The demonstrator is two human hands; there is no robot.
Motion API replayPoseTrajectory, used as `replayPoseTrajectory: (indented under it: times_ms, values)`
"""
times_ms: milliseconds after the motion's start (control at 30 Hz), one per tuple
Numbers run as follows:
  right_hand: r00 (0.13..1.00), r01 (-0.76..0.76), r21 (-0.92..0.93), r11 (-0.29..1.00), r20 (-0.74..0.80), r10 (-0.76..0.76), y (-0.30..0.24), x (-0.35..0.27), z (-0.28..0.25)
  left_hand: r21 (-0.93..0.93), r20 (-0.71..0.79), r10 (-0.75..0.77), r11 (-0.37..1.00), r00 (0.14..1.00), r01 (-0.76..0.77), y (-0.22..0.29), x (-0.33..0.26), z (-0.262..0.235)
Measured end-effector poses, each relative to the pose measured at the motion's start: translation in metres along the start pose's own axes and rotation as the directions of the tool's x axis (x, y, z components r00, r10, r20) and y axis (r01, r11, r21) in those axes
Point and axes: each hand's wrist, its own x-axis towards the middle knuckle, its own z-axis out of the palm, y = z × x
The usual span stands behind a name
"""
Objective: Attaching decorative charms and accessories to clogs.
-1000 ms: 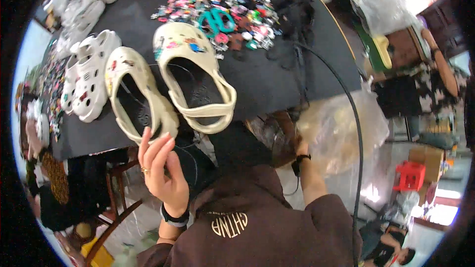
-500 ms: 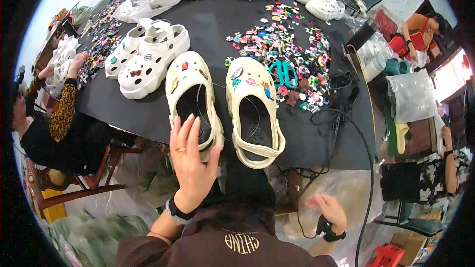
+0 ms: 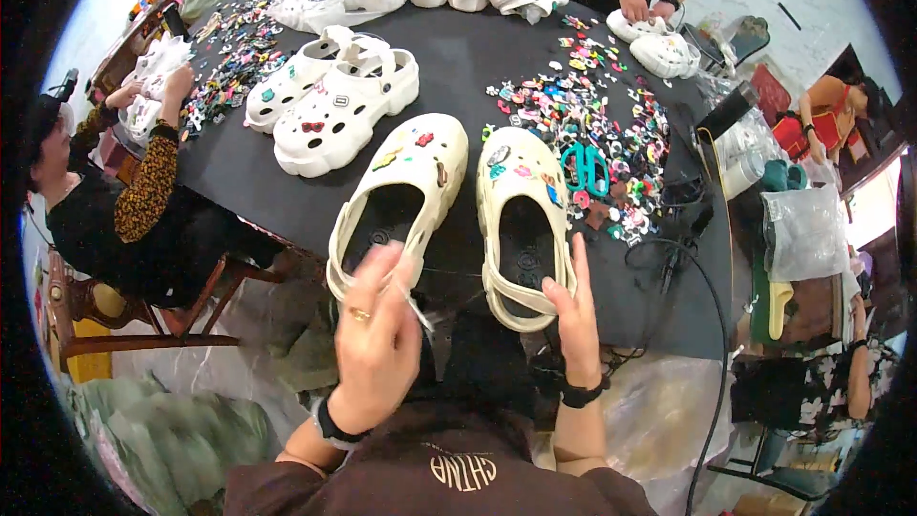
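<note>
Two cream clogs with colourful charms lie side by side at the near table edge, toes pointing away. My left hand (image 3: 377,344) is closed at the heel of the left clog (image 3: 417,155), its fingers partly blurred; a thin whitish strip shows beside them. That clog lies slanted, its toe to the right. At the heel of the right clog (image 3: 511,172), my right hand (image 3: 577,325) has its thumb against the heel strap and a finger stretched along the outer side. A teal pair of scissor-like handles (image 3: 585,170) lies beyond, among loose charms.
A white clog pair (image 3: 330,119) with charms stands at the left. Heaps of small charms (image 3: 611,124) cover the right side, others the far left. Bagged white clogs (image 3: 353,0) line the back. A black cable (image 3: 712,306) hangs at the right edge. Other people work around the table.
My right hand has come up from below the table edge to the right clog. My left hand has closed at the left clog's heel, and that clog has turned, toe rightward.
</note>
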Motion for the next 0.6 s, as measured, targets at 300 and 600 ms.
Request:
replayPoseTrajectory:
  times_ms: [300,600]
  values:
    - [0.981,0.048,0.036,0.998,-0.188,-0.041,0.021,-0.065,0.043,0.140,-0.017,0.167,0.977,0.986,-0.163,0.057,0.000,-0.014]
    - [0.991,0.127,-0.017,0.992,-0.032,-0.128,0.049,-0.096,0.050,-0.615,0.721,0.006,0.464,0.693,0.637,0.024,-0.029,0.033]
